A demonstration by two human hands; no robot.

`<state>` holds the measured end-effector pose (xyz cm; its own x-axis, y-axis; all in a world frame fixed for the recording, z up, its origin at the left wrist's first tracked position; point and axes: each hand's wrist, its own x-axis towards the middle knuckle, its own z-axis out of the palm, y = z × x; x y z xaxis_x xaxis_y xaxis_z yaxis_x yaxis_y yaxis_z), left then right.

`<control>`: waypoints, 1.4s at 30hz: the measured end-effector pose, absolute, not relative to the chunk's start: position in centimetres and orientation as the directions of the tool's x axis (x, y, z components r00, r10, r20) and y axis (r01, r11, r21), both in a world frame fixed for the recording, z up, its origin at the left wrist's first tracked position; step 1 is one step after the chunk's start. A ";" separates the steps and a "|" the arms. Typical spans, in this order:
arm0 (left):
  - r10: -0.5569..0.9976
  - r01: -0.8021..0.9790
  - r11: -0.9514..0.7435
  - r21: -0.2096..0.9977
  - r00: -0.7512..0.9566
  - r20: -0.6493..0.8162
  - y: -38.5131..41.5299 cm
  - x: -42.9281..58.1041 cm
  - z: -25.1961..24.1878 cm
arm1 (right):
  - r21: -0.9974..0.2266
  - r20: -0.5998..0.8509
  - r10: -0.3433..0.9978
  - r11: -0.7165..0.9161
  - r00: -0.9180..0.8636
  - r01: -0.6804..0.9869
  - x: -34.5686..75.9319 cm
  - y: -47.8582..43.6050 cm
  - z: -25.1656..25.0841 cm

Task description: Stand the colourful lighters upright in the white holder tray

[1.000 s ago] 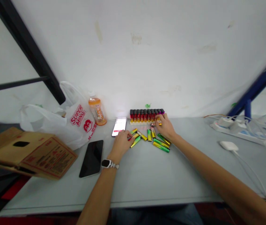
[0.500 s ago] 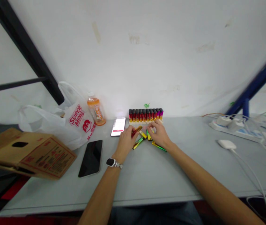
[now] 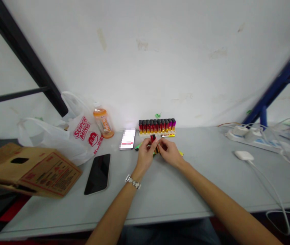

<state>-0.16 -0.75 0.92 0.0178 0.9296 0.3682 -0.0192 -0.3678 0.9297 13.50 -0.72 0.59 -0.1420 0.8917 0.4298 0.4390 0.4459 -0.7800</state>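
My left hand (image 3: 145, 152) pinches a red lighter (image 3: 153, 139) with a black top, held upright. Close on its right, my right hand (image 3: 170, 152) has its fingertips together at the lower part of the same lighter or one beside it; the fingers hide which. Behind both hands stands a row of red, gold and purple battery-like lighters (image 3: 157, 126) in a pale tray. One gold lighter (image 3: 168, 135) lies flat at the tray's front right. Green and yellow ones (image 3: 138, 147) show partly around and under my hands.
A lit phone (image 3: 128, 139) and an orange bottle (image 3: 103, 121) stand left of the tray. Further left are a dark phone (image 3: 98, 174), a white bag (image 3: 58, 136) and a cardboard box (image 3: 50, 174). On the right are a power strip (image 3: 257, 139) and white charger (image 3: 244, 156).
My left hand has turned and moved right, nearer my right hand, and the red lighter now points up. A gold lighter now shows lying by the tray. The view has shifted slightly.
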 end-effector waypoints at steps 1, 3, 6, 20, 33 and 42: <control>0.922 -0.016 -0.386 0.923 0.021 0.386 -0.9 0.0 0.9 | -0.785 0.429 0.894 0.441 -0.132 0.435 13.6 -0.7 0.5; 0.920 -0.028 -0.387 0.922 0.057 0.388 -1.1 0.2 0.8 | -0.800 0.430 0.898 0.428 -0.095 0.420 13.8 -0.4 0.3; 0.937 -0.103 -0.303 0.948 0.152 0.316 -1.4 0.3 0.7 | -0.821 0.437 0.898 0.421 -0.049 0.387 14.3 0.0 -0.1; 0.962 0.233 -0.254 0.939 -0.037 0.269 -1.4 0.0 0.2 | -0.839 0.419 0.905 0.418 -0.075 0.350 14.4 -0.2 -0.3; 0.965 0.243 -0.247 0.938 -0.029 0.262 -1.7 0.2 1.0 | -0.855 0.393 0.913 0.406 -0.109 0.323 14.5 -0.7 -0.2; 0.955 0.155 -0.295 0.943 0.013 0.297 -2.2 -0.1 0.6 | -0.854 0.400 0.910 0.413 -0.109 0.318 14.4 -0.8 -0.3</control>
<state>-0.09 -2.17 0.60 0.0126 0.9548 0.2970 0.1555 -0.2953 0.9427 14.44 -0.76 -0.25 -0.1086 0.9103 0.3996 0.3181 0.4126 -0.8535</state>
